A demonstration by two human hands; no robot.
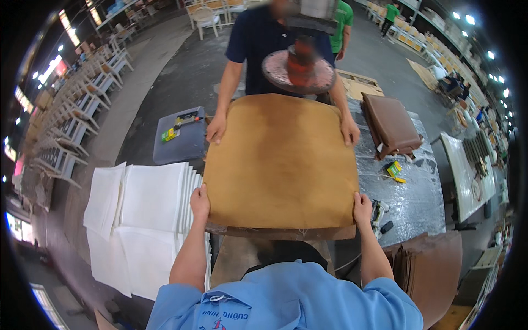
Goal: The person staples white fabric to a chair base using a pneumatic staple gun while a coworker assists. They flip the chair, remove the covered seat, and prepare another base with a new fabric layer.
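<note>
A large tan leather-covered seat cushion [281, 159] lies flat on a wooden board in front of me. My left hand [200, 201] grips its near left corner. At the near right corner my right hand [362, 208] holds the edge. Across from me a person in a dark blue shirt presses the far corners, one hand [216, 128] on the left and the other hand [350, 132] on the right. A round red press head [298, 69] hangs above the far edge of the cushion.
Stacks of white fabric sheets [148, 214] lie to my left. A grey stool with small tools [180, 137] stands beyond them. Brown cushions [391, 125] rest on a foil-covered table [410, 198] at right, and brown leather pieces [434, 269] are stacked near my right elbow.
</note>
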